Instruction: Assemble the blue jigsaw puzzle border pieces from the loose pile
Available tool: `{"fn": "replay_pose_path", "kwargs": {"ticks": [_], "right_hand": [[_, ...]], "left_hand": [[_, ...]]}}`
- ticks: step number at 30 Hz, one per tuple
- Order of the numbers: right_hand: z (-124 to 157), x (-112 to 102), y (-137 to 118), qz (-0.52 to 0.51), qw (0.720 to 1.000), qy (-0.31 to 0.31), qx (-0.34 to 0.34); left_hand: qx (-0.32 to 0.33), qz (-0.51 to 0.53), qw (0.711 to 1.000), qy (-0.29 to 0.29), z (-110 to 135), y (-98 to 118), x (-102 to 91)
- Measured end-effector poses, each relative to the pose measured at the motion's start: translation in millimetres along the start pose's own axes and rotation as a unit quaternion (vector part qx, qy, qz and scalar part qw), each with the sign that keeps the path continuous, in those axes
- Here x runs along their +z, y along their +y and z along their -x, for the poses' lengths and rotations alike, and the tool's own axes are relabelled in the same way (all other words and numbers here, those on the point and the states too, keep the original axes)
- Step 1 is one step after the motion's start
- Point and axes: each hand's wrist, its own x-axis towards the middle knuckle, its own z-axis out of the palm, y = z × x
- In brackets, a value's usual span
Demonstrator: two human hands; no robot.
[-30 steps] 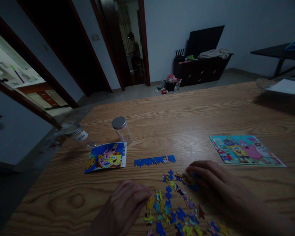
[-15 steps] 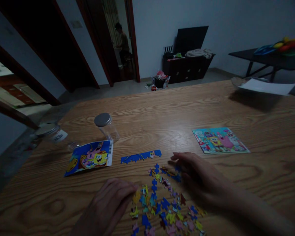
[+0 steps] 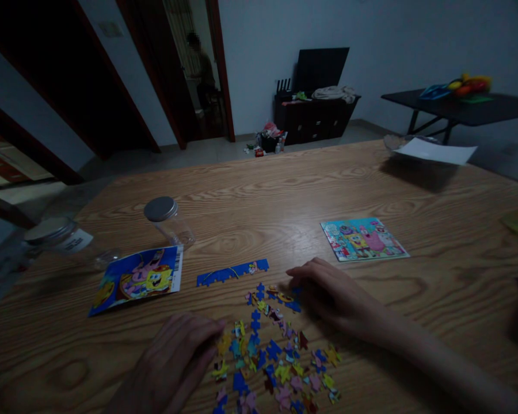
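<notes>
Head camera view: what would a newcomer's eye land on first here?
The bright scatter of loose jigsaw pieces on the wooden table stands out first, with the right hand at its far end and the left hand beside it. Just beyond lies a joined blue puzzle strip, with a SpongeBob picture sheet to its left and a second SpongeBob picture to its right.

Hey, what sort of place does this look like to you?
Most likely a room in someone's home: cartoon jigsaw puzzle pieces are spread on a wooden table, a low dark cabinet has cloth and clutter on it, and an open doorway leads to another room.
</notes>
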Motion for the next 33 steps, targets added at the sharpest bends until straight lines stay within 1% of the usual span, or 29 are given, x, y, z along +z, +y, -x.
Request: {"fn": "replay_pose_path", "kwargs": {"ticks": [4, 7, 9, 13, 15, 17, 19, 25, 29, 33], "right_hand": [[-1, -2, -2, -0.006, 1.0, -0.01, -0.002], [-3, -6, -7, -0.005, 0.998, -0.051, -0.035], [-5, -8, -11, 0.006, 0.996, -0.072, -0.059], [-6, -5, -14, 0.021, 0.994, -0.073, -0.078], [-5, -2, -14, 0.018, 0.995, -0.069, -0.075], [-4, -1, -13, 0.011, 0.995, -0.065, -0.068], [-3, 0, -12, 0.005, 0.996, -0.063, -0.063], [-1, 1, -5, 0.004, 0.997, -0.063, -0.048], [-2, -1, -5, -0.011, 0.996, -0.076, -0.053], [-3, -11, -10, -0.051, 0.993, -0.097, -0.042]], "left_hand": [[-0.006, -0.007, 1.0, -0.02, 2, 2, -1.6], [0.022, -0.004, 1.0, -0.012, -1, 2, -3.8], [0.043, -0.017, 0.999, -0.022, -5, 3, -5.9], [0.086, -0.067, 0.992, -0.066, -15, 6, -10.1], [0.117, -0.084, 0.987, -0.074, -18, 7, -11.5], [0.132, -0.095, 0.983, -0.08, -19, 8, -12.0], [0.131, -0.091, 0.984, -0.076, -18, 8, -11.6], [0.099, -0.038, 0.992, -0.06, -15, 7, -8.7], [0.104, -0.045, 0.992, -0.057, -16, 7, -8.5], [0.12, -0.064, 0.989, -0.056, -16, 2, -5.6]]}}
